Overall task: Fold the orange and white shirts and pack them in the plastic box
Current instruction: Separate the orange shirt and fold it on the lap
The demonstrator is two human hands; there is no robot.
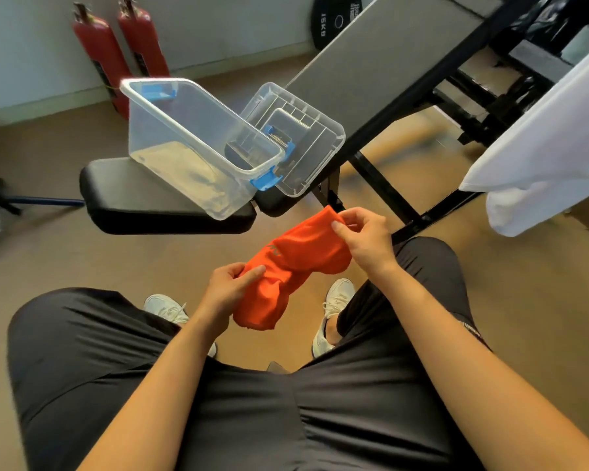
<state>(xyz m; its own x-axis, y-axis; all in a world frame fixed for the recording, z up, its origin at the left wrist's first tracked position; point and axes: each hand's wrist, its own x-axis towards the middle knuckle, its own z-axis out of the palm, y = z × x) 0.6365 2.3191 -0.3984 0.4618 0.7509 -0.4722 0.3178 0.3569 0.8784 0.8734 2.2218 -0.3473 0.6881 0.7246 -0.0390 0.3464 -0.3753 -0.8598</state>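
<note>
1. The orange shirt (288, 266) is held in the air between both hands, above the floor and in front of the knees of a seated person in dark shorts (218, 385).
2. The shirt is bunched into a narrow, loosely rolled bundle that runs from lower left to upper right, with a loose end hanging down near the left hand.
3. The left hand (230, 283) is closed on the lower end of the bundle; the cloth is pinched between the thumb and the fingers.
4. The right hand (364, 237) is closed on the upper end; a corner of the cloth is pinched between the thumb and the bent fingers.
5. The plastic box (191, 144) is clear, with blue clips, and is seen open and with no shirt in it. It rests on the black padded seat of a bench (143, 205), beyond the hands and apart from them.
6. The clear lid (306, 137) lies just beside the box on its right, partly under the box rim and against the grey backrest (371, 62) of the bench.
7. The white shirt (544, 137) is draped over something at the right edge of the view, well apart from the box and from both hands.
8. Two red fire extinguishers (116, 52) stand against the wall behind the box, and a black weight plate (334, 18) leans near them.
9. White shoes (334, 311) are seen on the floor below the orange shirt.
</note>
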